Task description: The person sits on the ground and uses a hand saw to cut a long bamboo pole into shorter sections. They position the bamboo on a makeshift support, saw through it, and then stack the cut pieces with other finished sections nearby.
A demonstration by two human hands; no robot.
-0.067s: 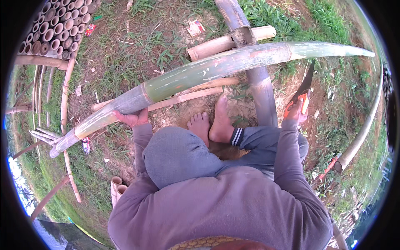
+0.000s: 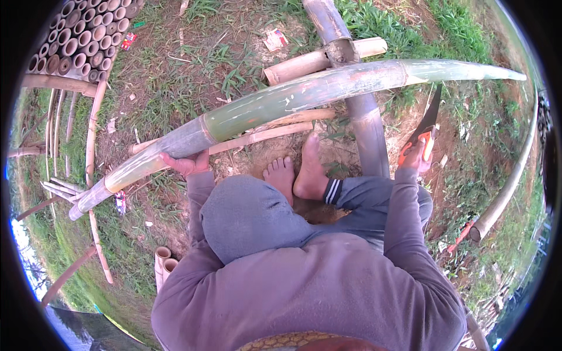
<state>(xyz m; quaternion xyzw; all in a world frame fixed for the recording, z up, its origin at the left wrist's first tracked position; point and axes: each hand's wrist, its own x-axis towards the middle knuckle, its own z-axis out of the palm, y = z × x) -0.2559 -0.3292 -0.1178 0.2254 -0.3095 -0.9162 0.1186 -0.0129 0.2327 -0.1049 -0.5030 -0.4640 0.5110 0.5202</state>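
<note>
A long green bamboo pole (image 2: 257, 114) lies slantwise in front of me, its left end low and its right end far off. My left hand (image 2: 186, 164) grips the underside of the pole near a joint, with some fingers hidden behind it. To the right, my right hand (image 2: 417, 159) is closed round the orange handle of a handsaw (image 2: 432, 111). The saw's dark blade points away from me, its tip just short of the pole and apart from it. Beneath the pole runs a thick grey bamboo support (image 2: 369, 131).
A short bamboo piece (image 2: 298, 65) lies behind the pole. Cut bamboo tubes (image 2: 82, 44) are stacked at the far left beside a bamboo frame (image 2: 91, 140). Two upright tubes (image 2: 163, 253) stand by my left elbow. Another bamboo pole (image 2: 509, 193) lies at right, near an orange-red tool (image 2: 462, 236).
</note>
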